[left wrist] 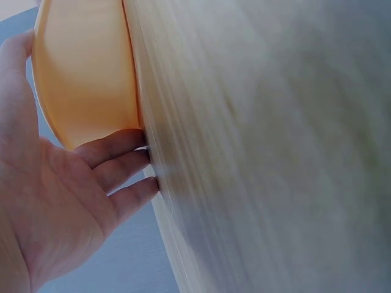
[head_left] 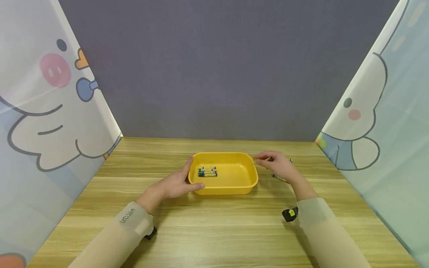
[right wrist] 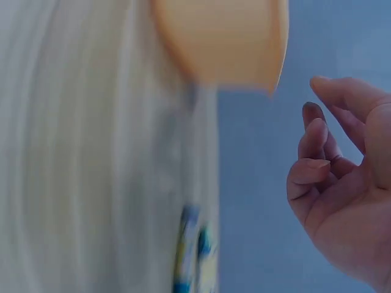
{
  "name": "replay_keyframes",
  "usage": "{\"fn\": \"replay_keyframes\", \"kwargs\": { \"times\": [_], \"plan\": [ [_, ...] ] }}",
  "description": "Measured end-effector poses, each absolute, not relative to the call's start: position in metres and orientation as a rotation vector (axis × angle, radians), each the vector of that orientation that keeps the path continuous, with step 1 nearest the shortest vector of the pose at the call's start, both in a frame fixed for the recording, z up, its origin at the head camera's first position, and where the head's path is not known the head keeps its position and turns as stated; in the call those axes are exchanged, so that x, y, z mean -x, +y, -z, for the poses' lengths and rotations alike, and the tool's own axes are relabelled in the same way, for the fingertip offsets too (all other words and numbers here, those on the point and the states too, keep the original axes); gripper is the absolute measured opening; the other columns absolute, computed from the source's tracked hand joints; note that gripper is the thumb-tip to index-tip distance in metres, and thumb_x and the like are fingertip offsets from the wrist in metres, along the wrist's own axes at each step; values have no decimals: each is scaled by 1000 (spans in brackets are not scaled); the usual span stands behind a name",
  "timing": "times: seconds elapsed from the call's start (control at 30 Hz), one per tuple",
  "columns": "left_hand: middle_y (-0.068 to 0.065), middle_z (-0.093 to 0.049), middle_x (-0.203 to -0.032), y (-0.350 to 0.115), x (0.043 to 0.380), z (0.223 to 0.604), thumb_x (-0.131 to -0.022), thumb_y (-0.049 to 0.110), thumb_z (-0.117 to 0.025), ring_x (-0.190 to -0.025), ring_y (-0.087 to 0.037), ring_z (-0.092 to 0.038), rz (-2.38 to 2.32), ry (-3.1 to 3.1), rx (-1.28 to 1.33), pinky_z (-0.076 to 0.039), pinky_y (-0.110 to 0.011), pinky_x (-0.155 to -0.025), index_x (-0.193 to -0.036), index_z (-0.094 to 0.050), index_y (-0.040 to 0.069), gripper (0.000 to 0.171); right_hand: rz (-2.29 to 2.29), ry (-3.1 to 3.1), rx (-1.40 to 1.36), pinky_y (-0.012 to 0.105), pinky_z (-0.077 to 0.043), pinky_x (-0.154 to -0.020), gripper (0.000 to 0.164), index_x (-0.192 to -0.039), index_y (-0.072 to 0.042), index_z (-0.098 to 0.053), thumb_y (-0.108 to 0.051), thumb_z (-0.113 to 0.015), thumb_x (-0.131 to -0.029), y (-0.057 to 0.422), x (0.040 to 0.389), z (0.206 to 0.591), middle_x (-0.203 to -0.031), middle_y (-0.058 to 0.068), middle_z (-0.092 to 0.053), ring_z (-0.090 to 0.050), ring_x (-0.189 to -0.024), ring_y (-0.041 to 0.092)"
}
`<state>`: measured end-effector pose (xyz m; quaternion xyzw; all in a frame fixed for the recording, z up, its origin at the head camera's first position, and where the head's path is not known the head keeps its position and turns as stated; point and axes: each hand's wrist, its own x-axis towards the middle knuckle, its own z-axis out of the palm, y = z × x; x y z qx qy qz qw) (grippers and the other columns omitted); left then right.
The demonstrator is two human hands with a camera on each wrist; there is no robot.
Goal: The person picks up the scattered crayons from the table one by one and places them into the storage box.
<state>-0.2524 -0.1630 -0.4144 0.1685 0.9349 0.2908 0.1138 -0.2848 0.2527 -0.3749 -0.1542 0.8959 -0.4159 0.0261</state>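
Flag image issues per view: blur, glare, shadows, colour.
Head: clearest overall, pale sheen on the near tabletop, shadows along the inner sides of the sleeves; left wrist: left hand fairly crisp, tabletop grain soft; right wrist: right hand reasonably clear, crayons and tub blurred; both wrist views: tub looks orange, versus yellow in the head view.

Left grip touching orange tray, pale wooden tabletop, blue-grey backdrop
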Motion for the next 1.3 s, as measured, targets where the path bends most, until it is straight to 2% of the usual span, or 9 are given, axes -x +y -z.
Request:
{"fn": "replay_keyframes", "kwargs": {
  "times": [0.07,0.23,0.37,0.47,0.63,0.7,1.0,1.2,1.3],
  "plan": [
    [-23,-66,-147,-163,252,414,-94,81,-67,-109,-23,-66,-857,2741,-490,-52,-53,-110,-178,7,16,129,1222,2780,467,35,-56,-77,34,-138,-6,-76,-26,-70,-110,273,286,380,-139,19,-70,-64,-98,27],
    [-21,-68,-145,-163,251,413,-94,80,-67,-110,-23,-66,-867,2735,-492,-52,-53,-111,-178,7,17,129,1019,2793,460,36,-56,-84,34,-139,-6,-76,-19,-72,-107,311,284,392,-132,18,-74,-67,-106,24],
    [-20,-70,-140,-163,250,411,-95,79,-67,-105,-22,-66,-867,2731,-500,-52,-52,-107,-178,6,15,128,930,2790,440,33,-56,-83,35,-135,-4,-78,-17,-77,-102,333,279,398,-121,15,-78,-69,-103,22],
    [-20,-69,-143,-163,249,410,-95,79,-67,-108,-22,-66,-862,2733,-495,-52,-51,-109,-178,6,16,128,901,2778,431,29,-54,-79,37,-133,-4,-78,-17,-80,-99,343,277,402,-120,15,-80,-66,-100,19],
    [-22,-66,-148,-163,249,411,-94,79,-68,-112,-23,-65,-856,2737,-493,-51,-52,-110,-178,5,16,128,876,2777,431,30,-51,-83,39,-134,-5,-79,-15,-82,-97,351,276,407,-127,17,-79,-61,-103,21],
    [-22,-66,-148,-163,249,411,-95,79,-68,-111,-23,-65,-861,2734,-496,-51,-53,-109,-178,5,16,128,858,2787,432,32,-51,-87,39,-135,-6,-79,-15,-82,-97,353,277,408,-132,18,-77,-62,-108,22],
    [-24,-63,-152,-163,249,412,-94,80,-68,-117,-24,-66,-874,2727,-495,-50,-54,-113,-178,7,17,129,856,2805,464,36,-54,-95,35,-134,-5,-79,-14,-79,-100,357,278,411,-134,21,-77,-67,-123,32],
    [-24,-61,-156,-162,249,411,-93,82,-68,-121,-27,-66,-866,2726,-476,-49,-55,-116,-178,8,20,130,864,2831,412,31,-52,-76,32,-135,-8,-79,-17,-73,-104,354,279,411,-117,13,-77,-63,-96,19],
    [-25,-58,-159,-162,249,412,-93,83,-67,-128,-29,-65,-863,2728,-482,-48,-56,-117,-178,7,19,130,876,2872,423,32,-53,-75,32,-136,-10,-78,-19,-70,-107,347,280,407,-117,12,-75,-62,-94,19]
  ]
}}
